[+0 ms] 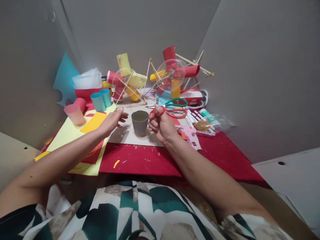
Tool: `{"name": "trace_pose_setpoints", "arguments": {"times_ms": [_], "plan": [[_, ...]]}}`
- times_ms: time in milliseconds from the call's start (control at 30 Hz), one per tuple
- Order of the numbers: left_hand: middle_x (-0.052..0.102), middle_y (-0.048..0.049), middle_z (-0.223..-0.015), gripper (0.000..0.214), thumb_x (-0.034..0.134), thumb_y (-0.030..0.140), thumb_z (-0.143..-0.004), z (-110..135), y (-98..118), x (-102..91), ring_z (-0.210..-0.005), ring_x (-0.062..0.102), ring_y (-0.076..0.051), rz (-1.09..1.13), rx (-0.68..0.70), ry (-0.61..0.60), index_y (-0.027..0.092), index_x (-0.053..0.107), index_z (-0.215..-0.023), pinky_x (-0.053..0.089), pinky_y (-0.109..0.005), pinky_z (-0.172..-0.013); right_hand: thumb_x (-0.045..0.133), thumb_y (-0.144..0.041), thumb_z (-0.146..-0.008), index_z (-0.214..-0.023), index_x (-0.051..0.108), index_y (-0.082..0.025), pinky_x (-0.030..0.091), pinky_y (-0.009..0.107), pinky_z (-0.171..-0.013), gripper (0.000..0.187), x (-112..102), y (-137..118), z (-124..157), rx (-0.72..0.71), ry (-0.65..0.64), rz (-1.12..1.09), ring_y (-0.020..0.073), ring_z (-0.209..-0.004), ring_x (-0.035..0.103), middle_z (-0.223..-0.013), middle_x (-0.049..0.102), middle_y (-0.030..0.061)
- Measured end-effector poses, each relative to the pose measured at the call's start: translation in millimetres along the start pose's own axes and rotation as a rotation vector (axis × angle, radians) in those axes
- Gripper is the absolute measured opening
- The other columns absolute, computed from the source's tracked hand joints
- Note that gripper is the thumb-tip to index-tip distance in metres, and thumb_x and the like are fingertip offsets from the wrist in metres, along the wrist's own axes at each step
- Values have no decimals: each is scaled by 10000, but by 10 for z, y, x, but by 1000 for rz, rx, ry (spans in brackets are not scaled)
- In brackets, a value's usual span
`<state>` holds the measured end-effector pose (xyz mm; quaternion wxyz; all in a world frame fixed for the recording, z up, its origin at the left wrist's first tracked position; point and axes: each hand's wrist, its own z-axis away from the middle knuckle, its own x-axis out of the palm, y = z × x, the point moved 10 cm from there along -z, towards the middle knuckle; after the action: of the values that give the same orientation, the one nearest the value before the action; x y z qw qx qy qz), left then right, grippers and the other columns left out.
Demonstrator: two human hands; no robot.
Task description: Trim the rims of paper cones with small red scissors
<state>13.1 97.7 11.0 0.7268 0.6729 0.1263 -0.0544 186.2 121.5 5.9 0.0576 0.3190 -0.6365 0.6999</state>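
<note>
My right hand (161,126) is closed around the handle of red scissors (160,111), just right of a grey paper cup (140,122) standing on a pale card sheet (125,135). My left hand (113,120) hovers left of the cup with its fingers stretched out and holds nothing. Neither hand touches the cup. Below my left forearm lie yellow paper (67,133) and an orange square (94,122).
Pink (74,114) and blue paper tubes (98,101) stand at the left. Two stick-and-paper wheel models (172,75) sit at the back. Green-handled scissors (176,102), orange-handled scissors (178,113), pens and a plastic bag (212,121) lie at the right on red paper (150,160). Grey walls enclose the space.
</note>
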Motion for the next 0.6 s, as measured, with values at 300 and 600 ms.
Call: {"name": "trace_pose_setpoints", "arguments": {"times_ms": [300,600], "plan": [[734,-54,-1085,344,781,381,-747,339,975,151,-1068,627,-182,71,348,-164,201,737,-1037,443,-283,-942,647,-675,-728,-537,527,-198,258,223,-404,528,606,-125,424,44,-554,31,62,-336,217,-337,231,-104],[696,-20,-702,211,798,358,-726,503,929,349,-669,617,-122,73,298,-337,156,746,-757,507,-276,-730,652,-667,-704,-490,507,-197,246,233,-390,537,713,32,630,181,-712,44,61,-319,241,-332,280,-83]]}}
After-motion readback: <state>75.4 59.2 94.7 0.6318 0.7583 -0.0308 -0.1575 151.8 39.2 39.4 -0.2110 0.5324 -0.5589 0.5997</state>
